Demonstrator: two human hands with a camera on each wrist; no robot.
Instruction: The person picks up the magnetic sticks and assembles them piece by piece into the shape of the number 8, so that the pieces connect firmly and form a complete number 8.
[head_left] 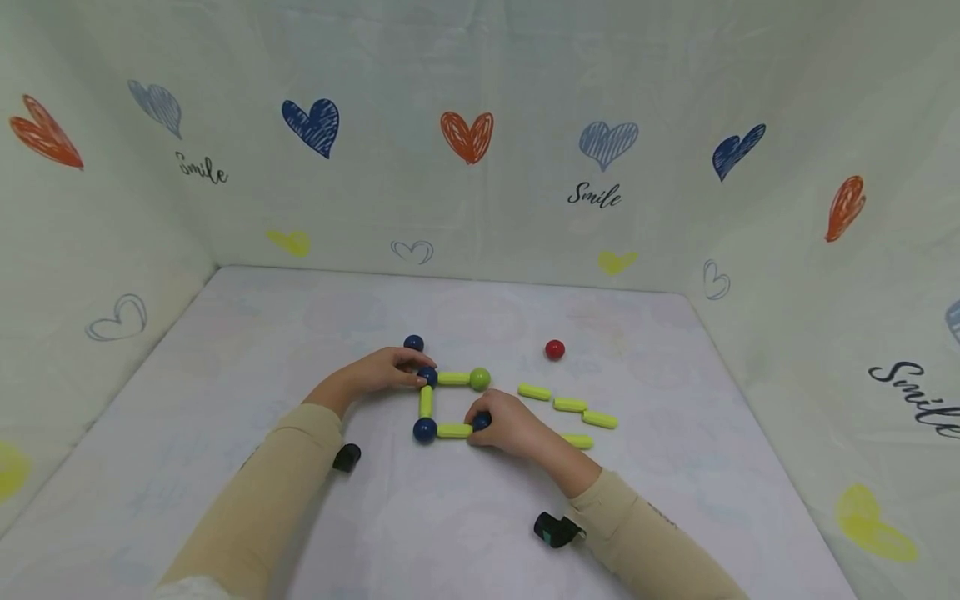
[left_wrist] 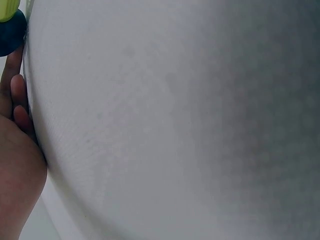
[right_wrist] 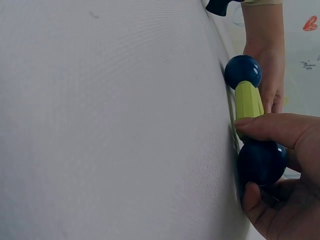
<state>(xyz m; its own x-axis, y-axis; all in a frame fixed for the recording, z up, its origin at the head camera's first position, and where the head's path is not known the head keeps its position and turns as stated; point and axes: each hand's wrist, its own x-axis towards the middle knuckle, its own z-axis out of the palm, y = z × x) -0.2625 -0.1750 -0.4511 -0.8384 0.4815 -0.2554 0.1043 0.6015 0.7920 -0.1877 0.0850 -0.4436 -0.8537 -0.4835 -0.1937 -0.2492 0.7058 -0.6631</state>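
My left hand [head_left: 382, 371] holds a blue ball [head_left: 428, 377] at the upper left corner of a shape made of balls and yellow-green rods. One rod [head_left: 453, 378] runs right from it to a green ball [head_left: 480, 379]. Another rod [head_left: 426, 403] joins it to the lower left blue ball [head_left: 425, 430]. My right hand [head_left: 512, 423] grips a blue ball [head_left: 482, 420] at the lower right. In the right wrist view, the thumb lies where this ball [right_wrist: 262, 162] meets the bottom rod [right_wrist: 246, 102]. The left wrist view catches only part of the left hand [left_wrist: 20, 170] and a blue ball [left_wrist: 12, 35].
A loose blue ball [head_left: 413, 342] lies beyond my left hand, and a red ball [head_left: 555, 350] sits at the back right. Several loose rods [head_left: 570, 405] lie right of the shape, one [head_left: 577, 441] beside my right wrist. A heart-patterned cloth [head_left: 525, 233] rises behind the table.
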